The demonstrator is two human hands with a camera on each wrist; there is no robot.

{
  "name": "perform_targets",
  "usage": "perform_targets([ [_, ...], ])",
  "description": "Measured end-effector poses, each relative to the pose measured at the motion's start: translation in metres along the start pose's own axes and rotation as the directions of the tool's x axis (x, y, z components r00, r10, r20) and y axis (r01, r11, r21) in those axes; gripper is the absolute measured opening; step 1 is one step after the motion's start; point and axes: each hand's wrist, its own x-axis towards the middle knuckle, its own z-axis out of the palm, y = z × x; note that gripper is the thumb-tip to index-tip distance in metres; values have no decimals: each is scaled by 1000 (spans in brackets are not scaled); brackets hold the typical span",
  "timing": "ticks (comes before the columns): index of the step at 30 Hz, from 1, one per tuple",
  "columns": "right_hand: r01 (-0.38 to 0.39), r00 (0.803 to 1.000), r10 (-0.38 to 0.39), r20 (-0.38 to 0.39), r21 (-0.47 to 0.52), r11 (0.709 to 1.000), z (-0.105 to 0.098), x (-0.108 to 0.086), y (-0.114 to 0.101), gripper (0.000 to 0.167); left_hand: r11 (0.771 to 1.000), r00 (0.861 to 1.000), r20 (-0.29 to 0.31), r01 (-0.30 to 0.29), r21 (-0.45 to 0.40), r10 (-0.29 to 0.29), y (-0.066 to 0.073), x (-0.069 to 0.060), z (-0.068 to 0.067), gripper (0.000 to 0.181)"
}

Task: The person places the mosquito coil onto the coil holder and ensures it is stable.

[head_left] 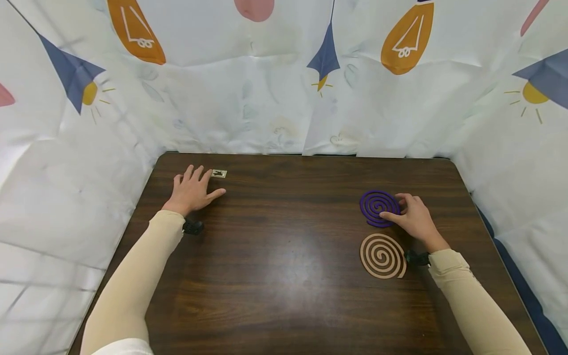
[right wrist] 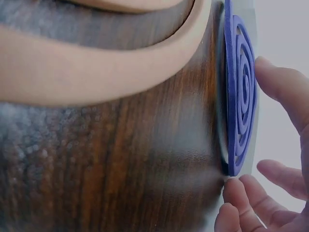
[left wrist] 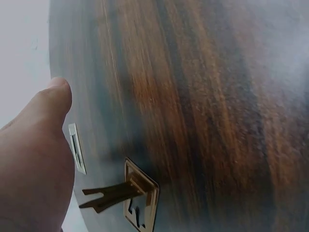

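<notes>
A purple mosquito coil (head_left: 372, 221) lies flat on the table's right side. My right hand (head_left: 417, 217) is at its right edge, the thumb over the coil and the fingers beside the rim; in the right wrist view the hand does not grip it. Closer to me lies a tan mosquito coil (head_left: 382, 256). My left hand (head_left: 190, 191) is spread low over the far left of the table, holding nothing. By its fingertips is a small flat metal coil stand (head_left: 219, 173). The left wrist view also shows a second metal stand (left wrist: 145, 188) with a forked prong raised, hidden in the head view.
The dark wooden table (head_left: 284, 305) has rounded far corners. White printed cloth (head_left: 266, 108) hangs along its back and both sides. Each wrist wears a black band (head_left: 193, 227).
</notes>
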Motion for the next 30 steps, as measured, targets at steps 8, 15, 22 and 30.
perform_targets([
  [8, -16, 1000, 16, -2, -14, 1000, 2, 3, 2, 90, 1000, 1000, 22, -19, 7, 19, 6, 7, 1, 91],
  [15, -11, 1000, 11, 8, -20, 1000, 3, 8, 0, 87, 1000, 999, 36, -23, 14, 22, 9, 10, 2, 89],
  [22, -23, 999, 23, 28, -22, 1000, 2, 11, -1, 89, 1000, 999, 46, -24, 18, 23, 12, 9, 4, 88],
  [30, -39, 997, 39, 61, 5, 999, -1, 11, -2, 87, 999, 997, 64, -50, 22, 48, 15, 7, 6, 86],
])
